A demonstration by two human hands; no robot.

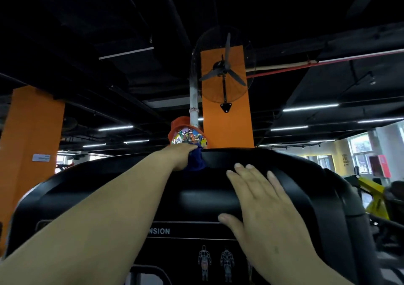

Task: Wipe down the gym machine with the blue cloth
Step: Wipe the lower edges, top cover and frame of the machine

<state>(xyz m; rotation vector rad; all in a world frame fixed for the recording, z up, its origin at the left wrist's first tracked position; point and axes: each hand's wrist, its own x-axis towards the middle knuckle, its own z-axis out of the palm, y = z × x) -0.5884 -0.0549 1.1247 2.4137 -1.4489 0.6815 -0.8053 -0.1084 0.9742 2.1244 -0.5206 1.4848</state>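
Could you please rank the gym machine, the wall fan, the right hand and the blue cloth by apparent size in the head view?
1. gym machine
2. right hand, enlarged by nearness
3. wall fan, possibly similar
4. blue cloth, gripped by left hand

Layout around the black gym machine shroud [284, 175]

Bunched blue cloth [195, 160] on its top edge, left hand [181, 157] just left; right hand [264, 206] lower right; wall fan [225, 70] behind, above.
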